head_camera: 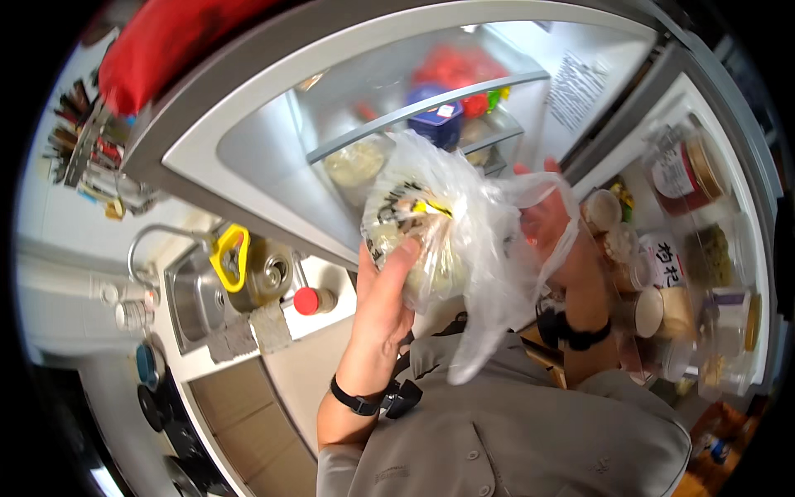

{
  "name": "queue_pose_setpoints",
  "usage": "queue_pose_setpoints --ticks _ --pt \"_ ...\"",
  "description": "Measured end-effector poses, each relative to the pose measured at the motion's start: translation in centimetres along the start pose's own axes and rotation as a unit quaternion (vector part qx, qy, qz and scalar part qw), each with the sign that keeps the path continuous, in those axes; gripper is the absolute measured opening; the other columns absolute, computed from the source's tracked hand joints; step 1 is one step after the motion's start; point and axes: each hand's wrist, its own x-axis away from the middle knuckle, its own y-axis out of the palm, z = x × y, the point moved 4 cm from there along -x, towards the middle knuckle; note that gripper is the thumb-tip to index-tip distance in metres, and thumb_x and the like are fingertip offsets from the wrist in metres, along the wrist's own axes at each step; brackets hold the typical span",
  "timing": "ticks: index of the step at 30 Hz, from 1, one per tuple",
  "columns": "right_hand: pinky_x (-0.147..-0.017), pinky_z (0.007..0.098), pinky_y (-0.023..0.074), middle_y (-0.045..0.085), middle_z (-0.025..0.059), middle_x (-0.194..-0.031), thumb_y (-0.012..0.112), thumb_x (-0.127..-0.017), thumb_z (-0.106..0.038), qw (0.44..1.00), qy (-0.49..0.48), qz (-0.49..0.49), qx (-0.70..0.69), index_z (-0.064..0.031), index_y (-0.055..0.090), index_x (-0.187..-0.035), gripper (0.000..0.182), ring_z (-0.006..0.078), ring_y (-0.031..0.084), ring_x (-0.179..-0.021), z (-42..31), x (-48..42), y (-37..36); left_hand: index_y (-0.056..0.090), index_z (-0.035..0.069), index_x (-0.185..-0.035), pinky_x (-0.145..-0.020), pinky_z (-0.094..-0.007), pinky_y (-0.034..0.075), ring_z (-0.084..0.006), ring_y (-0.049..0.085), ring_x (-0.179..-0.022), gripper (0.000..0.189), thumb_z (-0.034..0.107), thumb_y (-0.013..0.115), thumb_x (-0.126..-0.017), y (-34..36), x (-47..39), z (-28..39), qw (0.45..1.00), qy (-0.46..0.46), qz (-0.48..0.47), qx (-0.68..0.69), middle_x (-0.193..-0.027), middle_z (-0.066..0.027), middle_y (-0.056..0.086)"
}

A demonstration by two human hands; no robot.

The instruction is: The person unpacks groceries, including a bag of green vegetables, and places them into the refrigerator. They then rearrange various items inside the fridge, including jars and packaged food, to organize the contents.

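Observation:
A clear plastic bag (pixel 425 248) with pale yellow-green contents, tied with yellow tape and bearing dark print, sits in my left hand (pixel 388 282), my thumb pressed on its front. Over and beside it hangs a thin white plastic bag (pixel 490 267). Behind one loop of that white bag is my right hand (pixel 546 217), its fingers spread and blurred; whether it grips the film is not clear. Both hands are in front of the open refrigerator. Inside, near the bags, are a dark blue container (pixel 435 118) and another bag of pale contents (pixel 355 163).
Glass shelves (pixel 428 115) edge the space above the bags. At right, the refrigerator door holds several jars (pixel 680 174) and tubs. To the left are a steel sink (pixel 199 298), a yellow drain basket (pixel 230 258) and a red-lidded jar (pixel 307 301). A red bag (pixel 161 50) hangs at upper left.

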Motion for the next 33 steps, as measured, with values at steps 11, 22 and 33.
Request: queue_pose_setpoints --ticks 11,22,33 --pt "-0.096 0.0494 0.0411 0.042 0.0271 -0.131 0.066 -0.081 -0.027 0.779 -0.309 0.188 0.513 -0.0149 0.055 -0.125 0.047 0.0466 0.046 -0.117 -5.7 -9.2 0.1 0.051 0.004 -0.126 -0.091 -0.0388 0.05 -0.0242 0.059 -0.105 0.045 0.027 0.062 -0.09 12.2 -13.8 1.8 0.958 0.155 -0.239 -0.023 -0.117 -0.0122 0.059" --pt "-0.095 0.0433 0.0427 0.053 0.0224 -0.124 0.061 -0.086 -0.031 0.677 -0.312 0.256 0.615 -0.0057 0.058 -0.119 0.042 0.0411 0.051 -0.111 -4.6 -19.9 -7.9 0.059 0.011 -0.111 -0.052 -0.036 0.052 -0.0168 0.06 -0.065 0.045 0.051 0.053 -0.089 16.8 -27.4 2.8 0.9 0.085 -0.119 -0.41 -0.09 -0.0035 0.063" --pt "-0.085 0.0383 0.0466 0.065 0.017 -0.105 0.06 -0.089 -0.037 0.719 -0.251 0.215 0.612 -0.0021 0.059 -0.11 0.041 0.0344 0.061 -0.097 -3.1 -23.1 -9.7 0.053 -0.001 -0.103 -0.078 -0.0442 0.047 -0.041 0.058 -0.084 0.025 0.021 0.049 -0.09 10.5 -18.4 3.4 0.775 0.507 0.018 -0.378 -0.092 -0.0257 0.058"
